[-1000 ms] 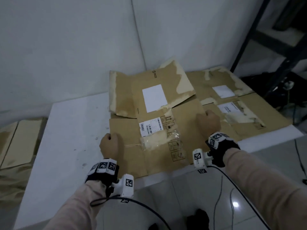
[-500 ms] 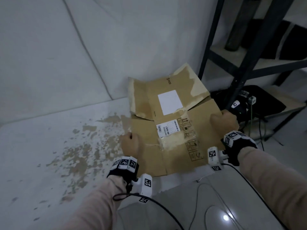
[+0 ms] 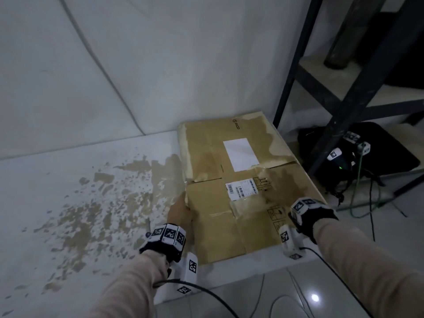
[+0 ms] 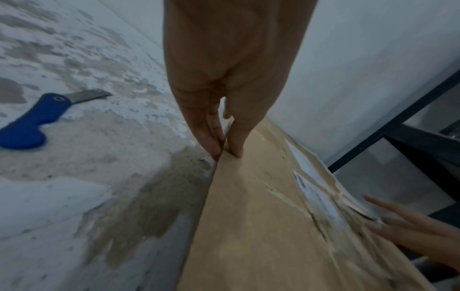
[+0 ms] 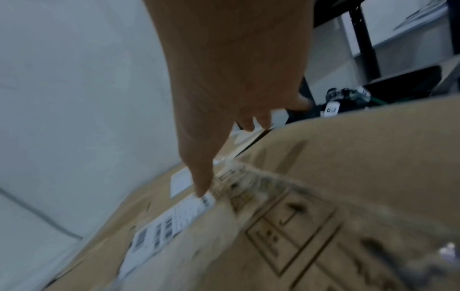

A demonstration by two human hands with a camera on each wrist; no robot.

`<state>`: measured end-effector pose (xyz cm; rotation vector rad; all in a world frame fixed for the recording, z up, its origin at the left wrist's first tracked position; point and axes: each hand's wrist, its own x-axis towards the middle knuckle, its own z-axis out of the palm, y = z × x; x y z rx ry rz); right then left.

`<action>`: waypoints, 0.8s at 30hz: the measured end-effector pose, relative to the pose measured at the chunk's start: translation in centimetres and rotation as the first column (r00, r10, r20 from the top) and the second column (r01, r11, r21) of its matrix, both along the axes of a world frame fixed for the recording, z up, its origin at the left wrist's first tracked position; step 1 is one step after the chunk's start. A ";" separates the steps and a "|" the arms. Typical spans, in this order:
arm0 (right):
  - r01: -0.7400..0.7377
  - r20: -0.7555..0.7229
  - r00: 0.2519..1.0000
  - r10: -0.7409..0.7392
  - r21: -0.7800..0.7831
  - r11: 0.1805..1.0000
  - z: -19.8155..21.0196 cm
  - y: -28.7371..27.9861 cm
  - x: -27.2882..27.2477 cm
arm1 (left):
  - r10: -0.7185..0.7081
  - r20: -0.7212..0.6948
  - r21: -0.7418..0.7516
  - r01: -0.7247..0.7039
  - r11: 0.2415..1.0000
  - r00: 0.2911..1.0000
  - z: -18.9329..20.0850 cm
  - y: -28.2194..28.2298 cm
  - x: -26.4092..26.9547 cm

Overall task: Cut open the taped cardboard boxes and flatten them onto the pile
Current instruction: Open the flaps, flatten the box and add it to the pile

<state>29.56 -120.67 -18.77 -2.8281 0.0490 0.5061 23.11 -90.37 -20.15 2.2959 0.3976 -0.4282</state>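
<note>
Flattened brown cardboard box [image 3: 241, 191] lies flat on the right end of the white platform [image 3: 68, 191], far edge against the white wall [image 3: 137, 65], right edge just beside the black metal shelving frame [image 3: 339, 111]. Can't tell whether other flattened boxes sit under it

Left hand [image 3: 180, 213] pinches the left edge of the cardboard: in the left wrist view the thumb [image 4: 239, 137] sits on top and the fingers [image 4: 211, 137] run along the edge below. Right hand [image 3: 277, 187] is spread, fingers straight, flat on the top face near the barcode label [image 3: 243, 190]; blurred in the head view, so contact pressure is a guess

Handling, my read: light, fairly stiff across panels but hinges freely at creases. Flaps probably spring up unless pressed. Clear tape remnants [image 3: 250, 203] and torn paper skin near the middle are slick and crinkly, poor spot to grip. Best hold is at opposite edges, thumb on top, or palm flat on a plain panel. Edges can slice skin if slid along

Surface: white coating flaked off in a large brown patch [image 3: 103, 203] left of the box, rough and dusty. Blue-handled utility knife [image 4: 32, 120] lies there with blade out, well apart from the box, close enough to the left hand's reach to mind. Black bag [image 3: 378, 152] with tagged gear and cables on the floor under the shelving; light glossy tile floor [image 3: 286, 301] in front
</note>
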 end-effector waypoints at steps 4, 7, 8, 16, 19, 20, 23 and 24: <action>-0.047 -0.244 0.968 0.050 0.019 0.999 -2.3 1.4 -0.5 | -0.057 -0.021 0.126 0.059 0.990 0.998 -1.3 -0.2 0.3; -0.086 -0.249 0.964 0.090 0.024 0.996 -1.7 1.4 -0.1 | -0.072 -0.005 0.101 0.072 0.992 0.997 -1.1 -0.3 0.6; -0.072 -0.249 0.965 0.080 0.042 0.997 -1.4 1.4 0.3 | -0.084 -0.012 0.103 0.084 0.991 0.996 -1.0 -0.3 0.6; -0.002 -0.166 0.986 0.000 -0.013 1.000 -0.3 2.7 0.3 | -0.227 -0.027 0.125 0.228 0.966 0.974 -0.8 0.8 -0.4; -0.052 0.013 0.999 0.053 -0.013 0.999 1.0 4.6 -0.4 | -0.270 0.003 0.186 0.265 0.946 0.963 -0.5 2.9 -2.7; -0.090 0.075 0.993 0.090 0.002 0.996 1.3 5.6 -0.6 | -0.264 0.008 0.213 0.256 0.943 0.965 -0.5 4.0 -3.6; -0.217 0.197 0.960 0.198 0.078 0.973 2.8 10.8 -0.9 | -0.179 0.034 0.268 0.164 0.950 0.983 -0.6 8.0 -6.7; -0.256 0.214 0.948 0.234 0.082 0.963 3.2 13.0 -0.9 | -0.142 0.035 0.276 0.127 0.953 0.989 -0.6 9.6 -7.8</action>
